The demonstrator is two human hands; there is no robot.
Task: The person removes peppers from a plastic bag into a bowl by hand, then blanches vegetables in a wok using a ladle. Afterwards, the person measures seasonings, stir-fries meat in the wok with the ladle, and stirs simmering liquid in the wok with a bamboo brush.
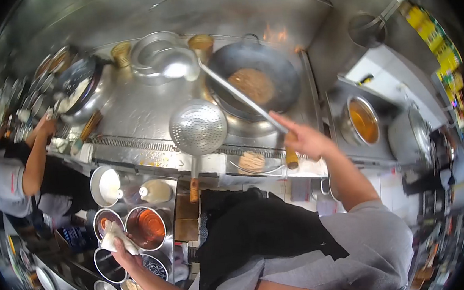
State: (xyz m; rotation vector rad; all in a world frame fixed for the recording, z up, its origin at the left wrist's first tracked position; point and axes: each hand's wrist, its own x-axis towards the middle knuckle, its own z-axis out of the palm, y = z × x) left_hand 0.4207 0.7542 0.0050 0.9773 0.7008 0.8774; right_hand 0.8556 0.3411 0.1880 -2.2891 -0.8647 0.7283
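My right hand (306,138) is closed round the handle end of a long metal ladle (178,68), whose bowl is over round metal pans at the back of the stove. Behind the ladle's handle, a dark wok (227,62) holds brown liquid (252,86), with flames (275,35) at its back edge. My left hand (123,255) grips a whitish cloth (116,237) above the metal containers on the left. Beside it is a pot of red sauce (146,228). A perforated skimmer (198,127) lies on the stove's front part, its wooden handle pointing towards me.
At the left, a co-worker (6,184) reaches towards another wok (78,86). A pot of orange liquid (363,121) and a tall lidded pot (409,135) stand at the right. A squeeze bottle (156,191) is near the left containers. Pale food (251,162) sits at the stove's front edge.
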